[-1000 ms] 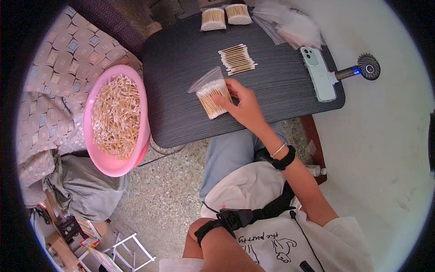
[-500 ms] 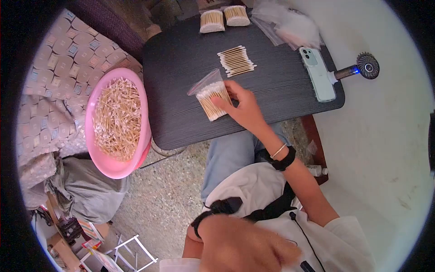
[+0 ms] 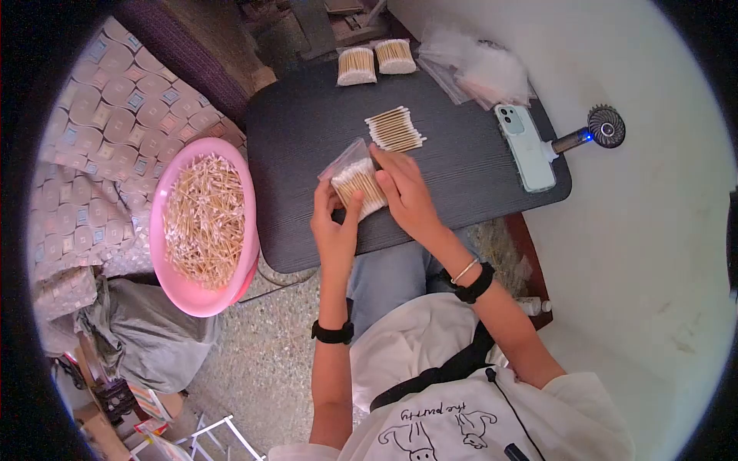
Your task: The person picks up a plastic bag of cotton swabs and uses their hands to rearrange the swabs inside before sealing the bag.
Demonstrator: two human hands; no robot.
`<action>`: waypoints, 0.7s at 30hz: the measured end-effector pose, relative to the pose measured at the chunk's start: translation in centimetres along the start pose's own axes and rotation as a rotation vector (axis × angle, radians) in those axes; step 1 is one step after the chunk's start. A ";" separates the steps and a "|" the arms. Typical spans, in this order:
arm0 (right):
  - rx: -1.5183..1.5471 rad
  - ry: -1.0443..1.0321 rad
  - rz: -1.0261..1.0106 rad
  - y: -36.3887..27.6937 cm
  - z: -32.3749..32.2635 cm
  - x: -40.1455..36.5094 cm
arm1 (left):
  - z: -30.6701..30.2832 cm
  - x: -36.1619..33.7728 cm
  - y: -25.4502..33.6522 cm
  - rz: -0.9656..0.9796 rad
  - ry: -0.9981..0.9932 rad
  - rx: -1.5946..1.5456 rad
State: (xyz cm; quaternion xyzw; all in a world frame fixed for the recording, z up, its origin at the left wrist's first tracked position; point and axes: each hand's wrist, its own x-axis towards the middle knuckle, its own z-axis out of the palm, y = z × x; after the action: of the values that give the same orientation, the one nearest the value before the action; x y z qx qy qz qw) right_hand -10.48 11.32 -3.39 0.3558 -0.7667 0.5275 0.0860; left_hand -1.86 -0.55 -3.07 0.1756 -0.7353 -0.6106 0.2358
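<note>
Both hands hold a clear plastic bag of cotton swabs (image 3: 357, 186) above the black table's near part. My left hand (image 3: 335, 230) grips its left and lower side, thumb across the front. Along the right side, my right hand (image 3: 409, 196) has its thumb on the front and its fingers partly hidden behind. The bag's loose top flap tilts up and to the left. Just beyond lies a flat row of loose cotton swabs (image 3: 395, 129) on the table.
Two filled swab bags (image 3: 357, 67) stand at the table's (image 3: 300, 154) far edge. Empty plastic bags (image 3: 492, 73) lie at back right, near a phone (image 3: 526, 150) and a small fan (image 3: 606, 127). A pink basin (image 3: 163, 253) full of loose swabs is on the left.
My left hand has come up from near my chest and taken hold of the bag's left side. My right hand keeps its hold. The camera view has shifted slightly.
</note>
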 end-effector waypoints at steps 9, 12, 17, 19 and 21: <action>-0.779 -0.173 -0.058 1.8 -3.5 -0.3 | -2.2 0.7 2.6 0.122 0.091 0.642; -0.785 -0.192 -0.063 1.4 -4.2 -1.4 | -0.4 0.3 4.3 0.460 0.174 0.845; -0.748 -0.210 -0.020 0.6 -5.0 -2.7 | 3.9 -1.0 3.5 0.565 -0.169 0.753; -0.731 -0.221 -0.019 0.5 -5.4 -3.1 | 5.5 -1.4 2.0 0.561 -0.255 0.747; -0.717 -0.231 -0.035 0.5 -5.8 -3.5 | 6.3 -1.7 1.5 0.613 -0.251 0.885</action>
State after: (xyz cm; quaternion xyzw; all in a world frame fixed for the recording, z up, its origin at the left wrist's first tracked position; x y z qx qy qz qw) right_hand -9.68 18.04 -3.06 0.3736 -0.9010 0.1806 0.1269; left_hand -3.97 5.75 -2.73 -0.0380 -0.9617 -0.1628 0.2170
